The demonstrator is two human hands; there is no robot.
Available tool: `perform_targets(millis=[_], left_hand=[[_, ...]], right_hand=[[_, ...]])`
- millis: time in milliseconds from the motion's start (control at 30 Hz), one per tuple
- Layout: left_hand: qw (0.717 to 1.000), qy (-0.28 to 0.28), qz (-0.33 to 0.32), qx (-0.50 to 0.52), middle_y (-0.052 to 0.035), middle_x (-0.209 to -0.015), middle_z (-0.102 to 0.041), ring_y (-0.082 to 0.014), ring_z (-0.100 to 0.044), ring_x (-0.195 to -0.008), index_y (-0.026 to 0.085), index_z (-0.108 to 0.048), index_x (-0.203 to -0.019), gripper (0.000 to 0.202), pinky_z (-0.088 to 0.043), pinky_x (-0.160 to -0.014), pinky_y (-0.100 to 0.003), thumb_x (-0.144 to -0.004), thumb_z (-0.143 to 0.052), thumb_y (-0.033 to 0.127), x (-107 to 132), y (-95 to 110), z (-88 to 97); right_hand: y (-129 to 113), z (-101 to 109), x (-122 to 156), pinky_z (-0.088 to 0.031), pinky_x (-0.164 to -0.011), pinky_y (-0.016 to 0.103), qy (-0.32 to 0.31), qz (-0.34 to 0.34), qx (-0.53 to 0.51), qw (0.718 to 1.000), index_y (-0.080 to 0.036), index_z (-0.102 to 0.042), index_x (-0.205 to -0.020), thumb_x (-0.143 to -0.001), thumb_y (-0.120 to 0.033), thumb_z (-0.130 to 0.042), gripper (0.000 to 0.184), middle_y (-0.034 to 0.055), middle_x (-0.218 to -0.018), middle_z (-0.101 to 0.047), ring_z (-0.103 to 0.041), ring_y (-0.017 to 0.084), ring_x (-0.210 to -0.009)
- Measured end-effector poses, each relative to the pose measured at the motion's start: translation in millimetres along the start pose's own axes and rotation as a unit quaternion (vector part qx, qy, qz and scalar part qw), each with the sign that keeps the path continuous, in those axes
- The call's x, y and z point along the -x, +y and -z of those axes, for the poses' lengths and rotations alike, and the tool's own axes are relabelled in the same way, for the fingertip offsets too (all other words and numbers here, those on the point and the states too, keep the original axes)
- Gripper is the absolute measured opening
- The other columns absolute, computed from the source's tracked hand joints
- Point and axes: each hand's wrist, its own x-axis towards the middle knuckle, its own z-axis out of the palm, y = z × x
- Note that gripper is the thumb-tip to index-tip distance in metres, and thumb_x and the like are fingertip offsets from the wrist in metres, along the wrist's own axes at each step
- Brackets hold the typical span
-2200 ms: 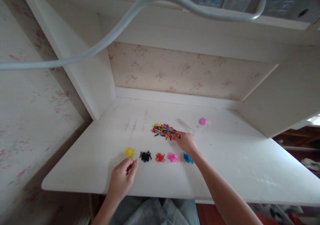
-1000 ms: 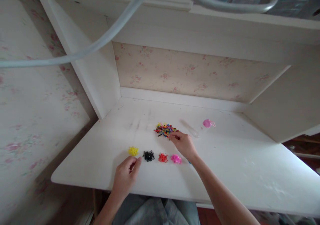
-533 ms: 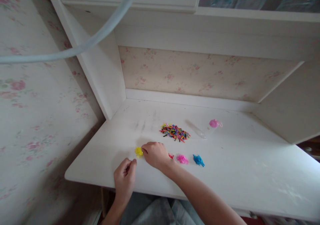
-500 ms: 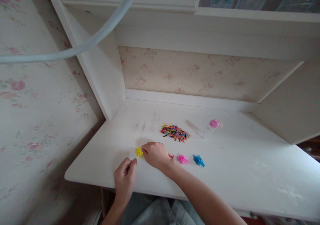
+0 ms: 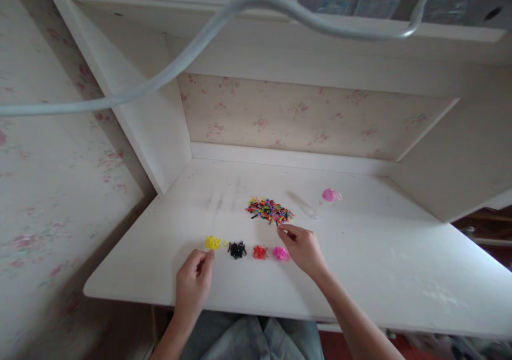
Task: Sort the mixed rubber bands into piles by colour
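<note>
My right hand [image 5: 302,248] reaches to the near right edge of a mixed heap of small coloured rubber bands [image 5: 269,209]. Its thumb and forefinger are pinched together, with a dark band at their tips. Near the front edge of the desk rests my left hand [image 5: 194,274], fingers curled closed, its thumb tip just below a yellow pile of bands [image 5: 213,242]. Whatever it may hold is hidden. In a row to the right lie a black pile [image 5: 237,250], a red pile [image 5: 260,252] and a pink pile [image 5: 281,253], the last beside my right wrist.
A clear tube [image 5: 308,209] lies behind the heap, and a pink object with a loop [image 5: 330,194] is farther right. The white desk [image 5: 384,253] meets a side panel on each side. A pale cable [image 5: 176,66] crosses the upper view, in front of the shelf.
My right hand has moved from the yellow pile rightward to the mixed heap, uncovering the black and red piles. The blue pile is now hidden behind it. My left hand stays near the yellow pile.
</note>
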Motion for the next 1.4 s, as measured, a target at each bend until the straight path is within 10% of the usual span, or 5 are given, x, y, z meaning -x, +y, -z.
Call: perform_targets(millis=[300, 533, 800, 1400], left_hand=[[0.98, -0.113, -0.146, -0.08, -0.0001, -0.066, -0.054, -0.0108, -0.05, -0.062, 0.019, -0.052, -0.064, 0.03, -0.037, -0.061, -0.023, -0.089, -0.043, 0.034, -13.0, 63.0, -31.8], [0.935, -0.232, -0.165, -0.214, -0.0002, -0.088, -0.064, -0.0118, -0.06, -0.075, 0.024, -0.063, -0.082, 0.019, -0.04, -0.065, -0.023, -0.087, -0.047, 0.033, -45.1, 102.5, -91.4], [0.925, -0.223, -0.161, -0.262, -0.0052, -0.103, -0.058, -0.0146, -0.06, -0.077, 0.023, -0.061, -0.098, 0.026, -0.04, -0.065, -0.026, -0.09, -0.04, 0.037, -62.9, 104.0, -138.3], [0.955, -0.188, -0.169, -0.155, -0.0026, -0.095, -0.06, -0.0127, -0.058, -0.085, 0.023, -0.067, -0.091, 0.024, -0.043, -0.078, -0.024, -0.087, -0.046, 0.033, -83.2, 101.0, -124.0]], right_hand=[[106.7, 37.0, 14.6, -0.038, -0.054, 0.023, 0.118, -0.145, -0.055, 0.981, -0.017, -0.071, -0.093, -0.077, -0.051, -0.049, 0.044, 0.002, -0.067, -0.064, -0.053, 0.014, -0.058], [101.4, 32.8, 26.4, -0.038, -0.055, 0.023, 0.092, -0.116, -0.034, 0.988, -0.018, -0.072, -0.091, -0.082, -0.049, -0.045, 0.042, 0.0018, -0.063, -0.063, -0.054, 0.014, -0.058], [101.3, 35.0, 25.0, -0.039, -0.056, 0.022, 0.076, -0.087, -0.02, 0.993, -0.02, -0.071, -0.09, -0.084, -0.045, -0.044, 0.037, 0.0009, -0.063, -0.064, -0.054, 0.013, -0.056], [103.5, 33.5, 23.2, -0.037, -0.054, 0.022, 0.087, -0.076, -0.02, 0.993, -0.02, -0.072, -0.089, -0.082, -0.047, -0.043, 0.04, 0.0017, -0.063, -0.065, -0.053, 0.012, -0.054]])
